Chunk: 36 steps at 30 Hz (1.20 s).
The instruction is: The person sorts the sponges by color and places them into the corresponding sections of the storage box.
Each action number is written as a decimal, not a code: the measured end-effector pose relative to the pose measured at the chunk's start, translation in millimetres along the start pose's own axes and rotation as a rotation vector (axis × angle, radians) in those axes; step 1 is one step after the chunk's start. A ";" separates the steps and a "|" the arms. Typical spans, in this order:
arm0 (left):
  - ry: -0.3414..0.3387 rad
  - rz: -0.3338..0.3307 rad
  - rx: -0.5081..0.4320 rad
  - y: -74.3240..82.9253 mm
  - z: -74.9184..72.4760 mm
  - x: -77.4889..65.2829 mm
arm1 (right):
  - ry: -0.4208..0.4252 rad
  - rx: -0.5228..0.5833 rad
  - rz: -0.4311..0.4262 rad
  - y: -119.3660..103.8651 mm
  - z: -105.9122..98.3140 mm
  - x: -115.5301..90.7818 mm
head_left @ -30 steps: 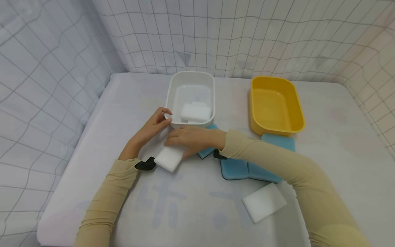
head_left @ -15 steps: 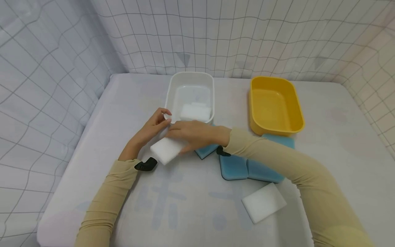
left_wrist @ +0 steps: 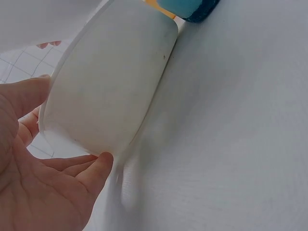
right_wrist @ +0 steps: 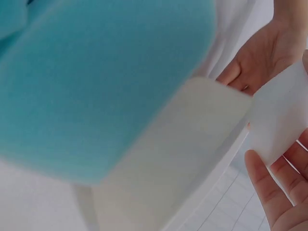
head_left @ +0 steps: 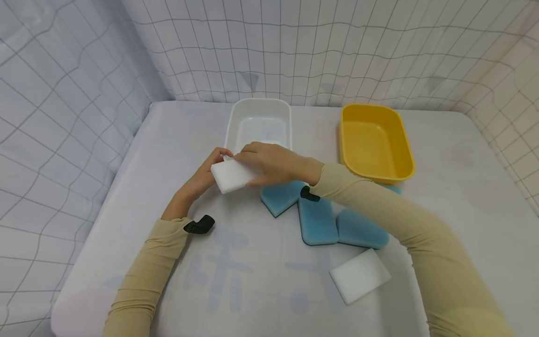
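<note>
White sponge [head_left: 233, 176]: a flat white block, held up off the table just in front of the white tub's near left corner.
Right hand [head_left: 271, 163]: fingers curled over the top of the white sponge, thumb under it, so it pinches the sponge. In the right wrist view the sponge [right_wrist: 279, 115] sits between the fingers [right_wrist: 269, 185].
Left hand [head_left: 205, 176]: it holds the near left corner of the white tub. In the left wrist view the thumb [left_wrist: 29, 94] lies on the rim and a fingertip [left_wrist: 98, 166] touches the tub's side [left_wrist: 110, 82]. It looks like the fingers curl round the rim, but that part is partly hidden.
White tub [head_left: 260, 122]: stands on the table, behind both hands.
Yellow tub [head_left: 375, 140]: stands to the right of the white tub, apart from it.
Blue sponges [head_left: 317, 217]: three flat blue pads lie close together on the table, under the right arm.
Other white sponge [head_left: 359, 276]: lies alone on the table, near the front, just beside the blue sponges.
Table [head_left: 252, 281]: covered with a pale cloth.
</note>
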State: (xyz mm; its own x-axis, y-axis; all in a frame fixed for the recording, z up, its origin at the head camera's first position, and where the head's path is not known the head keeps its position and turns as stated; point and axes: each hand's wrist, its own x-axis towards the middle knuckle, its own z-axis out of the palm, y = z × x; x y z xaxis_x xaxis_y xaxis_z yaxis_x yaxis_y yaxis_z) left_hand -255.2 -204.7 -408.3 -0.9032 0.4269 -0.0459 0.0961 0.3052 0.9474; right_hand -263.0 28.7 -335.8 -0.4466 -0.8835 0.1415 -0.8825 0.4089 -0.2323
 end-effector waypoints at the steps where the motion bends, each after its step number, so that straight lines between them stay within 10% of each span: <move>1: 0.007 -0.004 0.005 -0.2 -0.1 0.1 | 0.009 -0.003 0.009 3.1 -0.8 -0.2; 36: 0.056 0.009 0.067 -4.2 1.3 2.4 | 0.082 -0.008 0.452 74.3 -4.4 8.4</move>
State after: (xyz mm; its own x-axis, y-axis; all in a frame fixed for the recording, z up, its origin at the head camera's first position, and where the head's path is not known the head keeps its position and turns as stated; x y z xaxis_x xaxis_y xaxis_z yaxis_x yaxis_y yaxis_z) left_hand -257.3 -203.9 -412.8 -0.9240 0.3819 -0.0182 0.1301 0.3587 0.9243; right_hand -333.0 52.6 -347.6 -0.7967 -0.5955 0.1033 -0.5978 0.7510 -0.2804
